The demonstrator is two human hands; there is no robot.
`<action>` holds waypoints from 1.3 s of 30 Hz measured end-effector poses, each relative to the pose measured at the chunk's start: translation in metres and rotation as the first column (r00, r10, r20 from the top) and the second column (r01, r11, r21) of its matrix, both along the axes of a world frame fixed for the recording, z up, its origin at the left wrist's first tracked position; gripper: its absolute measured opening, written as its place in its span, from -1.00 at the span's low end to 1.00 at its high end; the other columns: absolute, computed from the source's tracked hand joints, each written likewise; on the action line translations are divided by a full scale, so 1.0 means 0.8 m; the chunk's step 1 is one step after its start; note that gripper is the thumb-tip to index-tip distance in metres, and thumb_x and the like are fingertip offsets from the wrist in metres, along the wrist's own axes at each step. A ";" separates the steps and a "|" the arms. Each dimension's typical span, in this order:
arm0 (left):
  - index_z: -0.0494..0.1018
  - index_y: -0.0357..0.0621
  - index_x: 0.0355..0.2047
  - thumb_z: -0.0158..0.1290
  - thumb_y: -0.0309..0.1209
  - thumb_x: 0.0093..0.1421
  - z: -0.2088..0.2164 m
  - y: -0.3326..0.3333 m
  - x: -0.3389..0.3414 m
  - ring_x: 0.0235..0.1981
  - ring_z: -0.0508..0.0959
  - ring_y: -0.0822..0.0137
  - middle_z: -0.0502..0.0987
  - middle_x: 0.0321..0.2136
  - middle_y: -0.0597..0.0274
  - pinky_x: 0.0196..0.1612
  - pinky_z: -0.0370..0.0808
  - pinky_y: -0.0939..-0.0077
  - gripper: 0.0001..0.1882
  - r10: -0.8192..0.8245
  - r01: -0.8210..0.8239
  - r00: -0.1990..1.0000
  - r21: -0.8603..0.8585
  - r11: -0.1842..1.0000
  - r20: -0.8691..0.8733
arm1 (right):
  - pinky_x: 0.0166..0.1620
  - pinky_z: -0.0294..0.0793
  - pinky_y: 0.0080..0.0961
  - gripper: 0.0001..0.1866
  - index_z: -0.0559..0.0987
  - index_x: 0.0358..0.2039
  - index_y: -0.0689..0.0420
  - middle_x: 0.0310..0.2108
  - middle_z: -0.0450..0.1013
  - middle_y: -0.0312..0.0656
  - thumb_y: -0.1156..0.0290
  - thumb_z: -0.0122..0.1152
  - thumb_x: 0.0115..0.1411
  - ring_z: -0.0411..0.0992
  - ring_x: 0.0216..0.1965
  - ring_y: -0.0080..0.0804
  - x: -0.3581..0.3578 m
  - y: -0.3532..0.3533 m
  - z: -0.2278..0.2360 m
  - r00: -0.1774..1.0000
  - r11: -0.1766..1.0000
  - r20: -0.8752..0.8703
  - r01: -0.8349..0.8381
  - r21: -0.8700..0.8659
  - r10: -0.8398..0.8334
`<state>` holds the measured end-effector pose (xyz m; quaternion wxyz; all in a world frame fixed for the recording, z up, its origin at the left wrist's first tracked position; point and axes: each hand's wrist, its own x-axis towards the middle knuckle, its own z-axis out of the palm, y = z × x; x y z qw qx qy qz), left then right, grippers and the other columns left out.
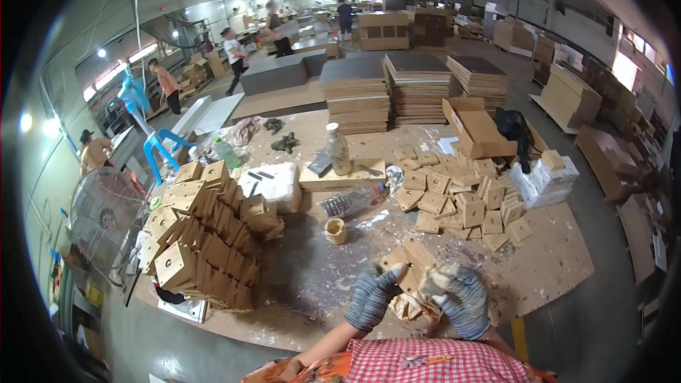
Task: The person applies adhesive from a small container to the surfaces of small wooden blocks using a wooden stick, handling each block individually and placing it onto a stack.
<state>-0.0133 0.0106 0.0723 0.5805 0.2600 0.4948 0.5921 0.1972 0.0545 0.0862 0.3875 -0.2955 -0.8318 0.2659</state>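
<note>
My left hand (373, 296), in a grey-blue knitted glove, grips a flat square wooden block (411, 261) with small dark holes, its thumb on the near face. Close against the block's right side is my right hand (464, 303), in a matching glove with stained, pale fingertips. Its fingers are curled; whatever lies between them is too small to make out. Below the block, between both hands, is a crumpled beige cloth (411, 308). A small round tub (335, 231) with tan paste around its rim stands on the table beyond my left hand.
Stacked wooden blocks (202, 241) rise at the left; loose wooden blocks (461, 198) spread at the right. Beyond lie a clear plastic bottle (347, 202), an upright jar (336, 149) and an open carton (472, 128). Board stacks (355, 96) line the back. A fan (106, 223) stands left.
</note>
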 end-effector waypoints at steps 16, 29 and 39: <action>0.43 -0.34 -0.05 0.22 -0.25 0.09 0.000 -0.006 0.001 -0.28 0.54 0.47 0.59 -0.28 0.18 -0.19 0.49 0.54 -0.50 -0.238 0.227 0.842 -0.081 0.970 -0.484 | 0.04 0.38 -0.39 -0.64 0.57 -0.11 0.13 -0.11 0.44 -0.20 0.44 0.30 0.01 0.38 -0.05 -0.30 -0.020 0.012 0.036 0.997 0.996 -0.018 0.075 0.046 -0.074; 0.45 -0.30 -0.08 0.17 -0.40 0.13 -0.025 -0.006 0.016 -0.34 0.48 0.55 0.59 -0.32 0.29 -0.24 0.47 0.56 -0.64 -0.170 0.236 0.791 0.037 0.971 -0.588 | 0.03 0.38 -0.34 -0.63 0.58 -0.13 0.11 -0.12 0.45 -0.13 0.42 0.31 -0.02 0.39 -0.08 -0.19 -0.031 0.004 0.028 0.998 0.996 0.049 0.034 0.088 -0.039; 0.40 -0.32 0.01 0.20 -0.41 0.10 0.000 -0.009 0.016 -0.22 0.50 0.51 0.58 -0.22 0.21 -0.14 0.47 0.57 -0.53 -0.188 0.241 0.888 0.078 0.967 -0.419 | 0.09 0.33 -0.37 -0.71 0.58 -0.21 0.15 -0.19 0.50 -0.18 0.44 0.27 -0.01 0.39 -0.09 -0.24 -0.004 0.034 -0.004 0.969 0.969 0.135 0.185 0.163 -0.208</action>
